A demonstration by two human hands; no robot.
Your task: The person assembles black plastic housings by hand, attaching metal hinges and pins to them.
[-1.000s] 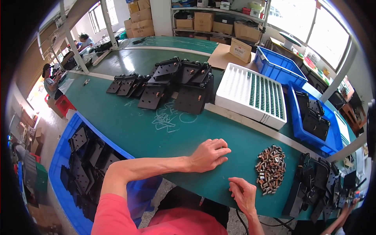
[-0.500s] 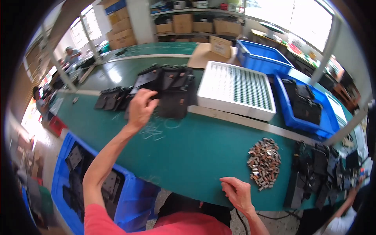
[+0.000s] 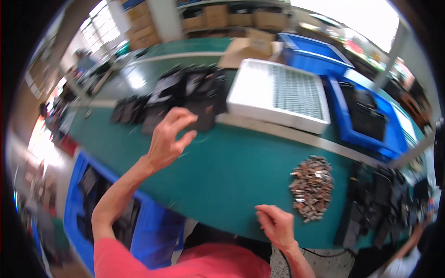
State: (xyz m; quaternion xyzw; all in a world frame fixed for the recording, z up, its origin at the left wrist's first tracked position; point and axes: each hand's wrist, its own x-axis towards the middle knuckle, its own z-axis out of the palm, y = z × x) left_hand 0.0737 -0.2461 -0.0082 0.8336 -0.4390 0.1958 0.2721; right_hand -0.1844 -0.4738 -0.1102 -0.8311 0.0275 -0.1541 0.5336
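Observation:
My left hand (image 3: 169, 139) is over the green table (image 3: 227, 171), with thumb and forefinger apart and nothing seen between them. Just beyond it lie black flat parts (image 3: 201, 99), stacked and partly blurred; one bears a small copper-coloured piece. Close to the front edge of the table is my right hand (image 3: 277, 225), its fingers curled in; whether they hold anything is hidden. To the right of that hand sits a heap of small metal and copper-coloured pieces (image 3: 313, 187).
A white tray (image 3: 273, 111) with rows of small pieces stands at the back, beside blue bins (image 3: 345, 125). Black parts (image 3: 378, 199) crowd the right end, near another person's arm (image 3: 410, 241). A large blue bin (image 3: 157, 231) with dark parts stands at lower left.
My left hand has come back from the black parts, toward me and slightly right, its thumb and forefinger wider apart. My right hand stays nearly where it was. The view has shifted slightly.

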